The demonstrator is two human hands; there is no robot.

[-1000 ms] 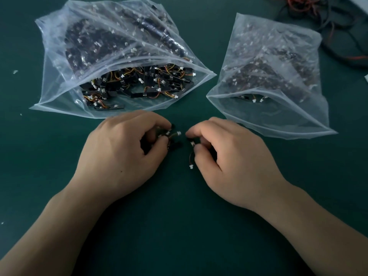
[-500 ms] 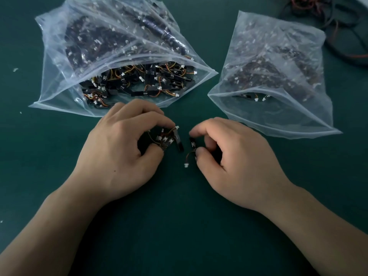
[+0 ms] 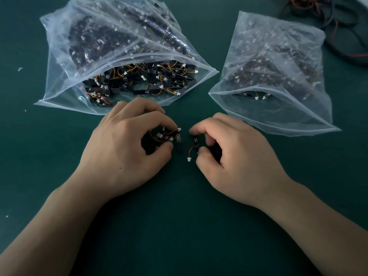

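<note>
Two hands are hovering low over the dark green counter (image 3: 179,226). The left hand (image 3: 123,148) is clamping its thumb and fingers round a small bunch of modules (image 3: 167,136), black bits with orange wires. The right hand (image 3: 237,156) is pinching a single module (image 3: 196,141) just beside that bunch, its white plug (image 3: 188,159) dangling. Behind them a fuller bag (image 3: 99,56) and a flatter bag (image 3: 278,66) are lying open.

Left hand (image 3: 123,148) and right hand (image 3: 239,156) bare. Left forearm (image 3: 49,226) and right forearm (image 3: 318,226) bare to the frame edge. Small dark mole (image 3: 120,167) on back of left hand.
</note>
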